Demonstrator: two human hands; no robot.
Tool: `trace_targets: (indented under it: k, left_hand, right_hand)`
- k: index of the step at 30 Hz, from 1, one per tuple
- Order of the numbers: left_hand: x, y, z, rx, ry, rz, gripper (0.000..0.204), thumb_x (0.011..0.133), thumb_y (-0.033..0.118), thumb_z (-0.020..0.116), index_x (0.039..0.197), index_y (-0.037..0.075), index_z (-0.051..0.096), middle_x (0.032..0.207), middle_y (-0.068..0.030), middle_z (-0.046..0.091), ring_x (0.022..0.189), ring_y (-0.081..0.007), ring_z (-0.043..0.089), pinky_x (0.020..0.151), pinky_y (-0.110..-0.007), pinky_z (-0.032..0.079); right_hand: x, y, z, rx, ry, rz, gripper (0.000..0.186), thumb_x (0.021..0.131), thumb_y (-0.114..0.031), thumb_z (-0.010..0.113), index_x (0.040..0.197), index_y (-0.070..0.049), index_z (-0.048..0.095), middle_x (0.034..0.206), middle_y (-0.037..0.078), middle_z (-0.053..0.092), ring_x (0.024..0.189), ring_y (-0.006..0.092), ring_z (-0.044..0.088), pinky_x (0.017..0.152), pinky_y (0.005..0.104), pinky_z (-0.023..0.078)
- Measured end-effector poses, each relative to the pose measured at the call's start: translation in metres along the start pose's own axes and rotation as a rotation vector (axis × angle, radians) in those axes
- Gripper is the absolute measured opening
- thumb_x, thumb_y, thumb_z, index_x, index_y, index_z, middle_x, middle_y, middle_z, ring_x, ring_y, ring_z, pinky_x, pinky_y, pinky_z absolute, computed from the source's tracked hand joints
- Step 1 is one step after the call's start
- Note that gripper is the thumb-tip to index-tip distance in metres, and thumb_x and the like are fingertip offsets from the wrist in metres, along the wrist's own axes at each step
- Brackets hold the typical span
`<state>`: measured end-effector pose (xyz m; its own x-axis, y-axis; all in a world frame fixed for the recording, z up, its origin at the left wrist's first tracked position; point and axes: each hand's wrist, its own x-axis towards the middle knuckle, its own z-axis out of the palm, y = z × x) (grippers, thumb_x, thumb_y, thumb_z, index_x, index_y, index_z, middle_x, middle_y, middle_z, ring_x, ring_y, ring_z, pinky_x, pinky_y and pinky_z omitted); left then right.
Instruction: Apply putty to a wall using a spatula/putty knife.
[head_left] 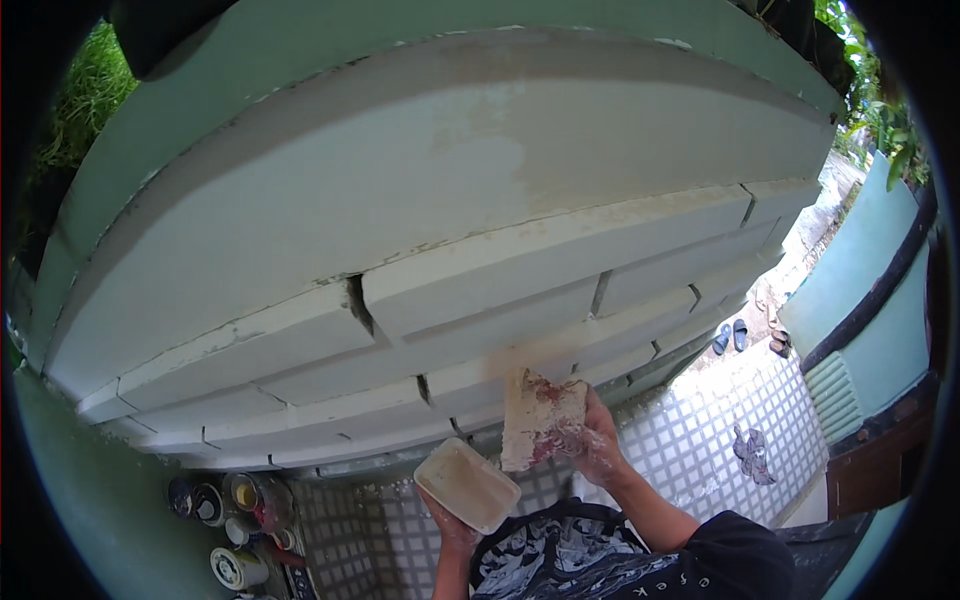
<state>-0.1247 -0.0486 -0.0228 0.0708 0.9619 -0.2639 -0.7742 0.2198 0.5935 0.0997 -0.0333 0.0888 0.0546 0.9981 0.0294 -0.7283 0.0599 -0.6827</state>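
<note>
My left hand [447, 522] is wrapped round the side of a pale rectangular plastic tub [468, 487] with rounded corners. The tub is tilted, and its inside looks coated in a cream-coloured film. In my right hand [600, 448] is a wide, flat tool [540, 425] crusted with cream plaster or paint, with reddish patches showing through; its exact kind is not clear. Whitish smears cover the right fingers. The tool is held up just in front of the white wall [440, 330], to the right of the tub; whether it touches the wall I cannot tell.
Grooves divide the wall into block shapes under a green top edge [500, 18]. At lower left stand several paint cans [238, 568]. A crumpled cloth [752, 455] lies on the tiled floor [680, 420], with sandals [740, 335] farther off. Dark door panelling [870, 460] is at right.
</note>
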Motion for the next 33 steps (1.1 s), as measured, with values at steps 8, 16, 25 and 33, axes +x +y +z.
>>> trace_targets:
  k: [8,16,25,33]
  left_hand:
    - [0.048,0.014,-0.074,-0.295,-0.733,0.333,0.077,0.087,0.073,0.033,0.138,0.015,0.038,0.129,-0.0072,0.052,0.114,-0.0273,0.055,0.096,-0.046,0.047]
    - [-0.008,0.063,-0.097,0.283,0.123,0.052,0.079,0.085,0.075,0.033,0.137,0.014,0.040,0.129,-0.0064,0.053,0.113,-0.0263,0.055,0.096,-0.043,0.047]
    - [0.061,0.044,-0.068,-0.732,-1.290,0.299,0.071,0.090,0.069,0.033,0.137,0.017,0.039,0.129,-0.0053,0.052,0.114,-0.0257,0.054,0.097,-0.045,0.046]
    - [-0.003,0.071,-0.051,0.193,-0.019,-0.014,0.071,0.090,0.069,0.033,0.136,0.016,0.040,0.129,-0.0064,0.052,0.112,-0.0262,0.055,0.094,-0.044,0.048]
  right_hand:
    - [0.043,-0.061,0.111,-0.749,0.097,-0.853,0.049,0.084,0.003,0.059,0.129,0.003,0.039,0.117,0.013,0.056,0.108,0.0198,0.059,0.084,0.0300,0.053]
    - [0.131,-0.088,0.167,-1.444,0.693,-1.259,0.045,0.078,0.003,0.056,0.123,-0.003,0.058,0.104,0.019,0.067,0.069,0.0233,0.069,0.059,0.0303,0.054]
    - [0.119,-0.068,0.188,-1.359,0.434,-1.447,0.055,0.073,0.008,0.060,0.127,-0.002,0.055,0.112,0.017,0.066,0.087,0.0298,0.070,0.072,0.0314,0.056]
    - [0.136,-0.097,0.162,-1.581,0.737,-1.438,0.052,0.071,0.004,0.062,0.122,-0.002,0.058,0.102,0.019,0.068,0.076,0.0321,0.069,0.068,0.0359,0.055]
